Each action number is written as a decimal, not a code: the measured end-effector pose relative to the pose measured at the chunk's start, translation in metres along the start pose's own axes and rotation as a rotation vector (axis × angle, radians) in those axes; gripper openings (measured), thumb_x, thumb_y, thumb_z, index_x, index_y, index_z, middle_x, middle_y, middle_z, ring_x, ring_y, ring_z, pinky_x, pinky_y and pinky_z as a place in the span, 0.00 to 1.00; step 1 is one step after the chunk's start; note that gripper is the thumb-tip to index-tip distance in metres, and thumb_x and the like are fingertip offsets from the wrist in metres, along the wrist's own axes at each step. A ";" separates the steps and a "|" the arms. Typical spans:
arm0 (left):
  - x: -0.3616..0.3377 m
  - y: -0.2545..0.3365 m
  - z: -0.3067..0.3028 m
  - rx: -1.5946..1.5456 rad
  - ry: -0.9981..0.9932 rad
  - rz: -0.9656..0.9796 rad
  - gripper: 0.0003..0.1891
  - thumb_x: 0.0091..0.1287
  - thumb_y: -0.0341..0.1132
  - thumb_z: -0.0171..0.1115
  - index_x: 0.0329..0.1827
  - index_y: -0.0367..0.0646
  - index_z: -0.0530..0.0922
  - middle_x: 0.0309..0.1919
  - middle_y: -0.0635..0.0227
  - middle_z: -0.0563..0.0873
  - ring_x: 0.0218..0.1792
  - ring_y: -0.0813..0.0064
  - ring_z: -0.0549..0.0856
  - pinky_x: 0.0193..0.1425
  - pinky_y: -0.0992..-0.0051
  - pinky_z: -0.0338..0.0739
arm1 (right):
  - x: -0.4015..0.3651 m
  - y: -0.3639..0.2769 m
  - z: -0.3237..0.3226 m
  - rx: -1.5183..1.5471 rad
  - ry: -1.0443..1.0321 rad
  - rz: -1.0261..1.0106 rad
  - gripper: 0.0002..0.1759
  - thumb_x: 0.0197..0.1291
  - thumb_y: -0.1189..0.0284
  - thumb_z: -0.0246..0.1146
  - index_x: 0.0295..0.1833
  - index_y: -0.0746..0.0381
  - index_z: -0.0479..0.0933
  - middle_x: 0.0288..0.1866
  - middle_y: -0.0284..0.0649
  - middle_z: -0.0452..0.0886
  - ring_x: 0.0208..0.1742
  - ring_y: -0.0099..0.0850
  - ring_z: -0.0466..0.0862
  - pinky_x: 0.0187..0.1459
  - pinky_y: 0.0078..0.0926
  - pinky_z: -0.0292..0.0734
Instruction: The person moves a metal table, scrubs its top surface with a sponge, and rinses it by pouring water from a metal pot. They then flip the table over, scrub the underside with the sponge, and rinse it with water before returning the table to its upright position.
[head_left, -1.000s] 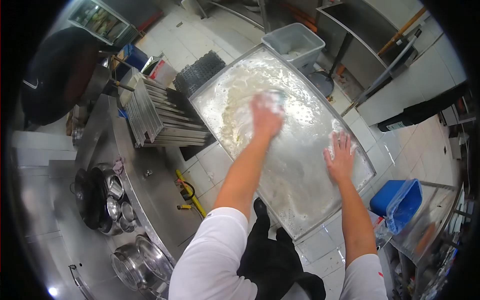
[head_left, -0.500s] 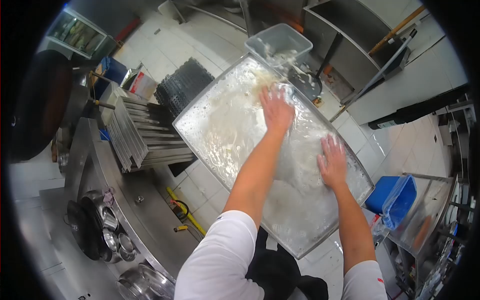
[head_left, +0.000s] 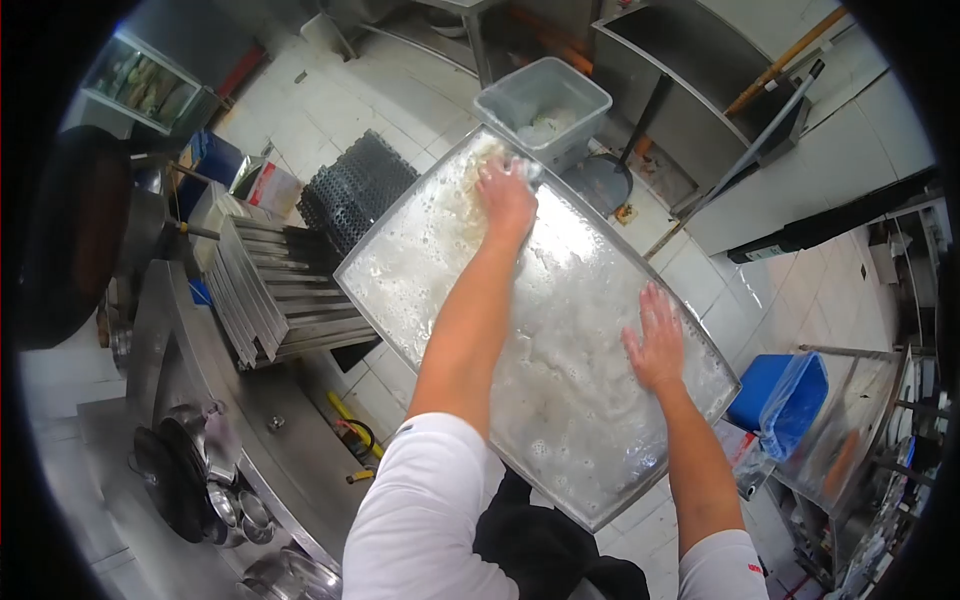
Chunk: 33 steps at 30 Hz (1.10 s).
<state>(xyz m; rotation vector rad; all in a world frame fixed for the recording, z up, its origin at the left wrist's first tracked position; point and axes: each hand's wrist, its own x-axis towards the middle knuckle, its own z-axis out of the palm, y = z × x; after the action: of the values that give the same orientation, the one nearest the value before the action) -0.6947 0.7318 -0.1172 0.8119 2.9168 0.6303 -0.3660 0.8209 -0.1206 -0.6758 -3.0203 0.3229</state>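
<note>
A metal work surface with a raised rim point(head_left: 660, 270) slants across the middle, covered in whitish, foamy liquid. My left hand point(head_left: 508, 205) lies on its far part, fingers pressed into a pale, yellowish wet mass point(head_left: 470, 188) near the far corner; foam partly covers the fingertips. Flat on the right side, close to the rim, rests my right hand point(head_left: 656, 340) with its fingers spread and nothing in them. Bare metal shines through the liquid between the two hands. Just beyond the far edge stands a translucent plastic bin point(head_left: 545, 95) with some whitish matter inside.
Slatted metal panels point(head_left: 285, 290) and a black perforated mat point(head_left: 355, 190) are at the left. Metal bowls and pans point(head_left: 235, 505) sit by a steel counter point(head_left: 250, 400). A blue bin with a plastic liner point(head_left: 775, 400) stands at right. A dark pan point(head_left: 600, 182) lies behind the surface.
My left hand has moved left and slightly up toward the far corner, and the yellowish mass now lies farther left. The whitish splash falling over the plastic bin is gone. My right hand remains flat.
</note>
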 end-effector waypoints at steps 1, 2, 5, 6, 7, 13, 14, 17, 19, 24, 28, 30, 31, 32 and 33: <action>-0.007 0.012 -0.014 0.003 0.002 0.008 0.25 0.72 0.44 0.49 0.69 0.42 0.68 0.69 0.48 0.68 0.70 0.47 0.64 0.72 0.51 0.59 | 0.001 0.002 -0.001 0.013 -0.015 0.006 0.39 0.66 0.54 0.53 0.78 0.57 0.52 0.80 0.41 0.50 0.79 0.42 0.53 0.75 0.47 0.50; -0.025 0.026 -0.030 -0.328 -0.051 -0.031 0.25 0.72 0.44 0.48 0.69 0.41 0.67 0.67 0.45 0.70 0.66 0.47 0.70 0.67 0.52 0.64 | 0.003 0.003 -0.002 0.019 -0.006 0.014 0.39 0.66 0.54 0.53 0.78 0.57 0.52 0.80 0.41 0.50 0.79 0.42 0.53 0.75 0.47 0.50; -0.081 0.055 -0.033 -0.667 -0.278 -0.242 0.27 0.71 0.42 0.53 0.70 0.41 0.62 0.60 0.35 0.73 0.57 0.45 0.78 0.59 0.55 0.72 | 0.001 0.000 -0.001 0.036 0.020 -0.014 0.39 0.65 0.54 0.54 0.77 0.58 0.53 0.80 0.42 0.51 0.78 0.43 0.54 0.75 0.47 0.50; -0.093 0.046 0.017 -0.483 0.066 -0.019 0.28 0.69 0.40 0.55 0.71 0.43 0.63 0.60 0.39 0.73 0.59 0.48 0.76 0.61 0.58 0.71 | 0.002 0.002 -0.001 0.059 0.018 -0.015 0.39 0.65 0.55 0.55 0.77 0.58 0.54 0.80 0.43 0.52 0.78 0.44 0.55 0.74 0.47 0.50; -0.109 0.057 0.010 -0.028 0.438 0.166 0.29 0.67 0.38 0.57 0.72 0.46 0.63 0.62 0.46 0.72 0.60 0.50 0.74 0.63 0.62 0.70 | 0.003 0.002 -0.003 0.077 0.017 -0.012 0.39 0.64 0.55 0.55 0.77 0.59 0.55 0.80 0.43 0.52 0.78 0.44 0.56 0.74 0.48 0.50; -0.122 0.064 0.039 -0.093 0.225 0.684 0.23 0.65 0.38 0.61 0.63 0.44 0.71 0.63 0.56 0.72 0.56 0.53 0.77 0.62 0.64 0.70 | 0.002 0.004 -0.001 0.066 0.039 -0.020 0.39 0.62 0.56 0.57 0.76 0.58 0.56 0.79 0.43 0.53 0.78 0.43 0.55 0.75 0.46 0.49; -0.112 0.056 0.050 -0.100 0.219 0.678 0.23 0.65 0.38 0.61 0.63 0.44 0.71 0.63 0.56 0.72 0.56 0.53 0.77 0.62 0.64 0.70 | 0.000 0.005 -0.002 0.062 0.028 -0.019 0.39 0.62 0.56 0.57 0.76 0.58 0.56 0.79 0.43 0.53 0.78 0.43 0.55 0.75 0.46 0.49; -0.070 0.036 0.039 -0.541 -0.083 0.300 0.22 0.64 0.38 0.64 0.59 0.41 0.73 0.59 0.54 0.75 0.61 0.52 0.74 0.63 0.62 0.70 | 0.006 0.004 -0.006 0.086 0.009 0.009 0.39 0.62 0.56 0.57 0.76 0.57 0.56 0.79 0.43 0.53 0.78 0.42 0.55 0.75 0.45 0.49; -0.065 0.046 0.003 -0.881 -0.021 -0.020 0.23 0.64 0.39 0.65 0.60 0.40 0.73 0.60 0.53 0.73 0.62 0.53 0.72 0.65 0.65 0.68 | 0.006 0.002 -0.009 0.091 -0.007 0.012 0.39 0.61 0.56 0.58 0.76 0.56 0.57 0.79 0.43 0.54 0.77 0.42 0.56 0.75 0.45 0.50; -0.122 0.066 0.034 -0.531 0.097 0.200 0.24 0.65 0.41 0.63 0.62 0.41 0.73 0.71 0.53 0.61 0.69 0.55 0.66 0.69 0.58 0.63 | 0.006 0.004 -0.005 0.115 0.023 -0.002 0.39 0.61 0.56 0.58 0.75 0.56 0.57 0.78 0.44 0.56 0.77 0.44 0.58 0.74 0.46 0.50; -0.146 0.074 0.042 -0.140 0.059 0.547 0.27 0.67 0.42 0.56 0.67 0.39 0.69 0.68 0.60 0.67 0.70 0.55 0.65 0.68 0.50 0.58 | 0.006 0.006 -0.001 0.101 0.040 -0.017 0.39 0.61 0.57 0.58 0.75 0.57 0.57 0.78 0.44 0.55 0.76 0.45 0.58 0.74 0.48 0.50; -0.119 0.062 0.049 -0.113 0.022 0.613 0.25 0.63 0.34 0.56 0.65 0.38 0.71 0.65 0.59 0.72 0.68 0.55 0.67 0.66 0.52 0.61 | 0.005 0.005 -0.002 0.100 0.016 -0.020 0.39 0.61 0.57 0.58 0.75 0.57 0.57 0.78 0.44 0.55 0.76 0.45 0.58 0.74 0.47 0.50; -0.104 0.053 0.048 -0.169 0.027 0.606 0.25 0.59 0.29 0.55 0.63 0.37 0.73 0.61 0.57 0.76 0.66 0.54 0.70 0.65 0.52 0.61 | 0.007 0.006 -0.004 0.094 0.011 -0.013 0.38 0.61 0.57 0.58 0.75 0.57 0.57 0.79 0.44 0.54 0.76 0.46 0.58 0.74 0.47 0.50; -0.083 0.042 0.044 -0.145 0.003 0.538 0.24 0.61 0.30 0.55 0.62 0.38 0.73 0.61 0.57 0.77 0.66 0.54 0.71 0.66 0.53 0.61 | 0.008 0.007 -0.004 0.091 0.014 -0.012 0.38 0.61 0.57 0.58 0.75 0.57 0.57 0.79 0.44 0.54 0.76 0.46 0.58 0.74 0.47 0.50; -0.061 0.030 0.040 -0.119 -0.024 0.467 0.23 0.62 0.31 0.54 0.62 0.38 0.74 0.61 0.56 0.77 0.65 0.55 0.72 0.66 0.53 0.61 | 0.007 0.008 -0.002 0.085 0.021 -0.019 0.38 0.62 0.57 0.58 0.76 0.57 0.57 0.79 0.44 0.54 0.76 0.46 0.57 0.74 0.47 0.50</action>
<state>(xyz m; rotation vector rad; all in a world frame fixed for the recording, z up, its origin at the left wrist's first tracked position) -0.6215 0.7392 -0.1451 1.4853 2.6412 0.8022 -0.3692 0.8311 -0.1198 -0.6391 -2.9723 0.4373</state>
